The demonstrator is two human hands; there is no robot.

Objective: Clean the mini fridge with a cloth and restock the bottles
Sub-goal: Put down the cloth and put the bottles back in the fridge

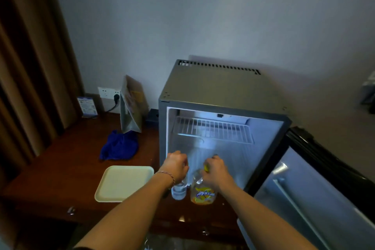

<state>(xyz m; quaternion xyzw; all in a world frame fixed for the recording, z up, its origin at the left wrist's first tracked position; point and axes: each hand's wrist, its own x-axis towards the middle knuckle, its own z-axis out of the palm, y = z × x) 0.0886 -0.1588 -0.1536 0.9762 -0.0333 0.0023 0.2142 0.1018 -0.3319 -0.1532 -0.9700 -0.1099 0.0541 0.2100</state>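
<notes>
At the front lip of the open mini fridge (223,95), two bottles stand upright side by side on the dark wooden worktop (60,168), just before the fridge opening. The left one is a clear water bottle (179,191); the right one is a bottle with yellow drink (204,194) and a yellow label with purple lettering. They sit just beside each other; contact between them cannot be made out.

Left hand (176,165) is curled over the top of the water bottle, gripping its neck from above; a thin bracelet sits on that wrist. Right hand (216,170) is closed round the neck of the yellow drink bottle, a bit of yellow cap showing at the fingers. Both forearms reach in from the bottom of the view.

Fridge interior is lit and white, with a wire shelf (213,130) high up near the back. Nothing shows on the shelf. The fridge door (308,189) swings open to the right, its inner face pale with a rail across it.

Left of the bottles, a pale rectangular tray (123,182) lies flat on the worktop, near but apart from them. Behind the tray, a crumpled blue cloth (119,146) lies near the fridge's left side. Behind the cloth, a standing card display (132,103) leans upright. Farther left, a small blue-and-white card (87,106) stands by the wall, close to a wall socket (108,92) with a black plug in it. Brown curtains (30,57) hang along the left edge.
</notes>
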